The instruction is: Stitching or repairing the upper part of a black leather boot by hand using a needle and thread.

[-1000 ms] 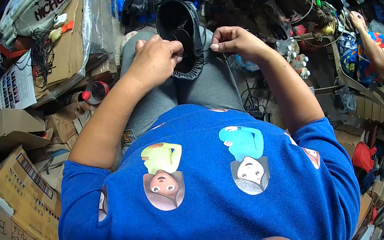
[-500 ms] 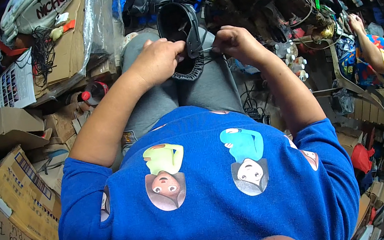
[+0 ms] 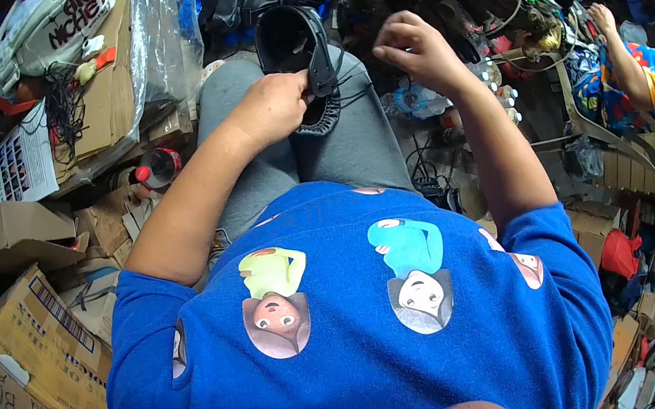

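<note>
A black shoe [image 3: 290, 36] rests across my grey-clad knees, its opening facing up and a ribbed or gathered edge at its near end. My left hand [image 3: 277, 106] is closed on its left side, with fingertips reaching inside. Dark thin cord or thread [image 3: 352, 78] trails off the shoe's right side over my right knee. Up and to the right, apart from the shoe, my right hand [image 3: 412, 44] has loosely curled fingers with a gap between thumb and fingers. I see nothing in it, though a fine thread could be too small to show.
Flattened cardboard [image 3: 106, 85], an open carton [image 3: 26, 234] and a red-capped bottle [image 3: 161, 168] lie to the left. Small bottles [image 3: 503, 96] and a curved blade-like piece [image 3: 643, 156] stand at the right. Another person's arm [image 3: 623, 58] shows at the far right.
My right hand has moved up and away from the shoe, where it pinched a thin shiny tool or thread. My left hand keeps its hold. The view has shifted slightly.
</note>
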Motion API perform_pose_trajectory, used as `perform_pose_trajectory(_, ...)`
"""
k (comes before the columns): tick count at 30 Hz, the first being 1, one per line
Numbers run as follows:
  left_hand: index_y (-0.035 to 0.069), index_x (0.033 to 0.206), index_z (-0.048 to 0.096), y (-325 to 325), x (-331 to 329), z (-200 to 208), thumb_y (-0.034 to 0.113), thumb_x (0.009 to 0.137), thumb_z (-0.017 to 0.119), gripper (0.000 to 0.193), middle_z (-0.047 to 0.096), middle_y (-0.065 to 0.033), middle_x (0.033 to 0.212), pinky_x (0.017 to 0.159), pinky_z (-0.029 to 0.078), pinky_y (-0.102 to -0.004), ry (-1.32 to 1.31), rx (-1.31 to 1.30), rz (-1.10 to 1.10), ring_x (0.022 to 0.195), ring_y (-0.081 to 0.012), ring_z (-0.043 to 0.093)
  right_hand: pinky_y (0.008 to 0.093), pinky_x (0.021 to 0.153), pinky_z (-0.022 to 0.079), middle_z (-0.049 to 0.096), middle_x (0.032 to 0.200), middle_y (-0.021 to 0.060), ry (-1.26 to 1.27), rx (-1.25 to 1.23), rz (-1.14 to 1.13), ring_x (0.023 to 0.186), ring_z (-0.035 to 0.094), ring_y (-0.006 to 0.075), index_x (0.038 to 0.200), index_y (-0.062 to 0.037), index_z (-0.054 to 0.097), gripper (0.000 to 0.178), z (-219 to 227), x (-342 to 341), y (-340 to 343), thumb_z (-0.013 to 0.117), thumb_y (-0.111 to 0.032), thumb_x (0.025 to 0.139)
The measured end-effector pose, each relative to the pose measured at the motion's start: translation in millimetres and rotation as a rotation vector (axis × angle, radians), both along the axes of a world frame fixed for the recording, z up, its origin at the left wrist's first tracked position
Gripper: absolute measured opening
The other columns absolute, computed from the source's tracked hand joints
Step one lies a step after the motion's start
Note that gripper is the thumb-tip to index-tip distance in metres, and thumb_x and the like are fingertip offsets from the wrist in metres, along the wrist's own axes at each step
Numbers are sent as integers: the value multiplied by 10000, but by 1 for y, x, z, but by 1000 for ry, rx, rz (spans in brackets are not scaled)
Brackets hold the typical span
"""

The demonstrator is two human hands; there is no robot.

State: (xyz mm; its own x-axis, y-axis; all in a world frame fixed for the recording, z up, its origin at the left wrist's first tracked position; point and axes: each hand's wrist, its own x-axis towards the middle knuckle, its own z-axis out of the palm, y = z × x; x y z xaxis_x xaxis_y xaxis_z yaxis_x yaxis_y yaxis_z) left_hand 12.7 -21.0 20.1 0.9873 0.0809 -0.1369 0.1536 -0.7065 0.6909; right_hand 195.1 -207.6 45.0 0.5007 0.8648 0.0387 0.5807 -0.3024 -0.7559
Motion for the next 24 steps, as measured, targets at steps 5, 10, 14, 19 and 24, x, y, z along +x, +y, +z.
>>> perform_pose_trajectory(5,69,959,623,1,-2,-9,87,778,516,211,640,-219,899,790,474,-483,-62,80,0,887,-401,605,394,866,466,594,1051,87,-493,-28,61,949,584,268,911,-79,674,147,23,-12,19,674,-165,792)
perform_pose_trajectory(10,7,925,613,2,0,-7,36,745,503,213,616,-252,914,781,474,-464,7,-9,25,901,-416,591,378,908,372,603,825,8,-992,-291,559,925,560,187,809,-135,611,75,30,-42,34,540,-132,783)
perform_pose_trajectory(14,8,891,603,2,0,-14,23,737,502,185,617,-233,883,759,470,-468,-24,49,-8,871,-419,588,390,924,367,595,771,22,-1023,-438,651,870,570,202,833,-122,587,82,28,-53,43,555,-113,759)
perform_pose_trajectory(19,52,857,607,16,-25,-2,61,778,517,121,636,-168,802,715,484,-443,-254,242,-75,809,-369,610,395,893,382,584,723,25,-908,-271,629,849,575,216,823,-129,564,79,8,-26,32,560,-108,747)
perform_pose_trajectory(24,76,813,619,37,-58,22,113,820,618,37,649,-85,780,686,463,-359,-185,1,128,763,-268,616,362,852,384,635,769,5,-926,-396,555,886,600,195,910,-159,623,144,19,-38,34,523,-128,811)
